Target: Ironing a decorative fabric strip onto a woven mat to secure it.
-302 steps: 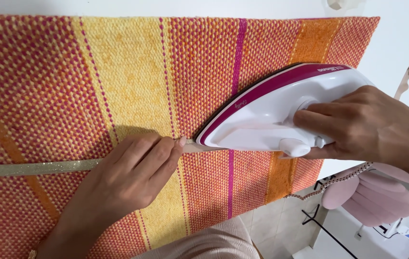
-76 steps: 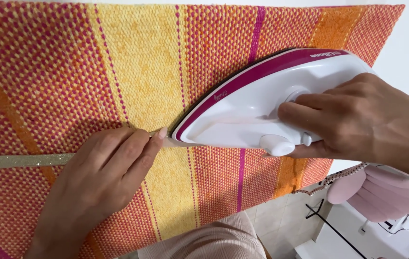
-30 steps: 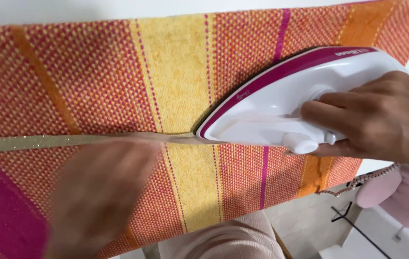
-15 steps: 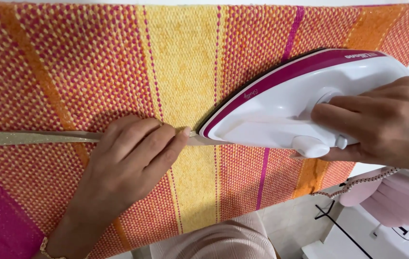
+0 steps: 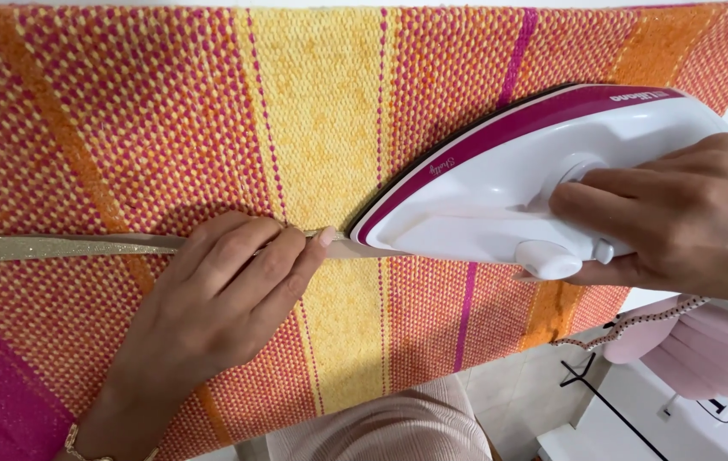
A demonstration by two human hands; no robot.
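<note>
Woven cloth [image 5: 167,128]: orange, yellow and magenta stripes cover the pressing surface and fill most of the view; everything below is placed against it.
Iron [image 5: 500,183]: white with a magenta band, flat on the cloth's right half, nose pointing left along the strip.
Right hand [image 5: 680,213]: fingers wrapped round the iron's handle, closed firmly on it.
Left hand [image 5: 227,294]: palm down at the cloth's middle, fingers nearly straight and together, gripping nothing, fingertips [image 5: 325,235] pressing the strip just ahead of the iron's nose.
Gold strip [image 5: 56,248]: narrow, glittery, running from the cloth's left edge across to the iron, where it passes under the soleplate.
Change: a second ago the left hand was a blur clear of the strip; now it lies planted again, so pressing appears to resume.
Earlier: the hand and iron sit farther right in view than ten seconds back.
</note>
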